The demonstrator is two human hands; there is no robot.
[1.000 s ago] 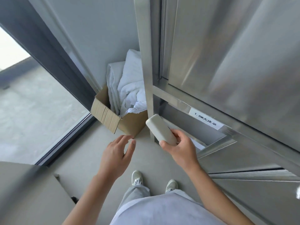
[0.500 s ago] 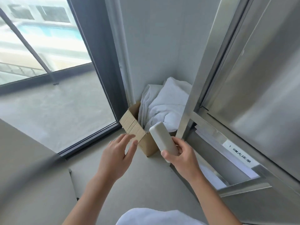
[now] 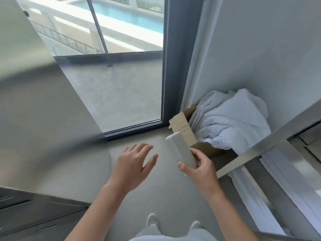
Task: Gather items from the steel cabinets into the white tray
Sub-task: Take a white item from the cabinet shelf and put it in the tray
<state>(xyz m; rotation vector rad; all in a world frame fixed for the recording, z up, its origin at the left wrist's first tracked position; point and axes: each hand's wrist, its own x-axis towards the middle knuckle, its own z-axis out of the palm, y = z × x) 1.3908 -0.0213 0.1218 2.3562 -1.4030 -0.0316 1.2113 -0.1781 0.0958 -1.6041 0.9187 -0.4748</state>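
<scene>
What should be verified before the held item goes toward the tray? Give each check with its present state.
1. Grip: the right hand holds the white oblong item by its lower end: ok.
2. Spare hand: the left hand is open and holds nothing: ok.
3. Target: the white tray is nowhere in view: not ok.
4. Clearance: whether the item is apart from the cardboard box and its white linens: cannot tell, since they overlap in this view.
</scene>
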